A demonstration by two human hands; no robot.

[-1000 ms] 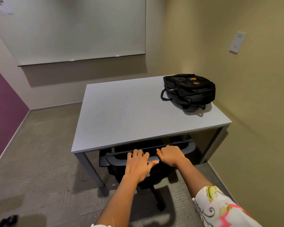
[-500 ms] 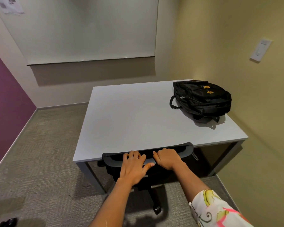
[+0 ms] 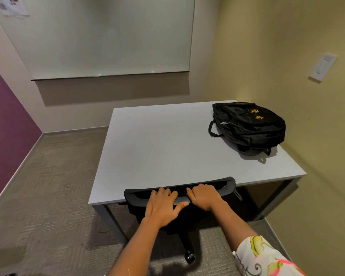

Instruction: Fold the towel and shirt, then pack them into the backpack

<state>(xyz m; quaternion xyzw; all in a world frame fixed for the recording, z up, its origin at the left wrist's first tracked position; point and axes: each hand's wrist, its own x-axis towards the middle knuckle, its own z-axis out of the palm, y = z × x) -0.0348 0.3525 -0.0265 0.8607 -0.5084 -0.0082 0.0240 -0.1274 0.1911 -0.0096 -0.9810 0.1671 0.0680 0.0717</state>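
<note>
With left hand (image 3: 161, 206) and right hand (image 3: 204, 197) gripping the chair back (image 3: 226, 186), further pushing may jam it against the worktop (image 3: 167, 148).

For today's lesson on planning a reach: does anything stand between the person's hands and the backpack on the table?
Yes. Both the left hand and the right hand grip the top of the chair at the table's near edge. The chair stands between the person and the table. The tabletop between it and the backpack, at the far right, is bare.
</note>
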